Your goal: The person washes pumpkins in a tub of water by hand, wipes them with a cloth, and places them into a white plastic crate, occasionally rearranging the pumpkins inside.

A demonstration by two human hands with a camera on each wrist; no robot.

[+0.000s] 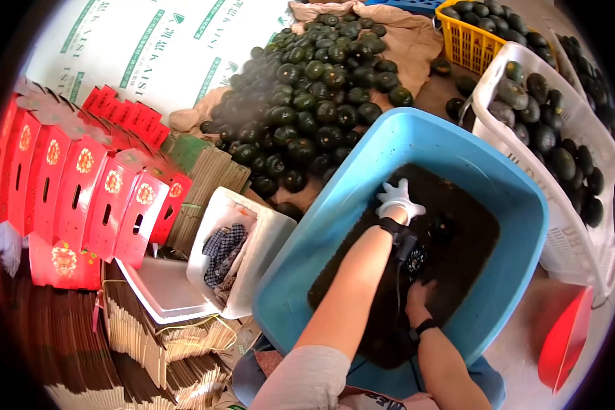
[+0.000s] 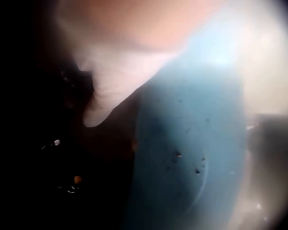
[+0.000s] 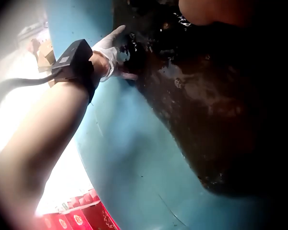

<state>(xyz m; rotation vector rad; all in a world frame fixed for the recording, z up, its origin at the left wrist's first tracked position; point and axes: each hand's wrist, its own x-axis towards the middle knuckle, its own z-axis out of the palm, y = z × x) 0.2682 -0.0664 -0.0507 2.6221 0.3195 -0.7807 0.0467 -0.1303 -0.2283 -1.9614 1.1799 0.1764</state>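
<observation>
In the blue tub [image 1: 526, 205] of dark brown water [image 1: 471, 260], my white-gloved left hand [image 1: 401, 199] spreads its fingers just over the surface. The left wrist view shows a gloved finger [image 2: 103, 103] pointing down over the dark water. Bare and partly in the water, my right hand [image 1: 420, 301] lies nearer me with its fingers loosely extended. Between the two hands is a shiny dark lump [image 1: 415, 260], and a rounded dark green fruit [image 1: 443, 227] shows to its right. The right wrist view catches the gloved hand [image 3: 110, 55] beside the tub wall.
A large heap of dark green oval fruits [image 1: 314, 102] lies beyond the tub. White crates [image 1: 506, 140] and a yellow crate [image 1: 458, 41] hold more at right. Red boxes [image 1: 82, 184], a foam box [image 1: 266, 232] with cloth and flattened cartons [image 1: 137, 328] stand left. A red scoop-like object [image 1: 566, 338] lies right.
</observation>
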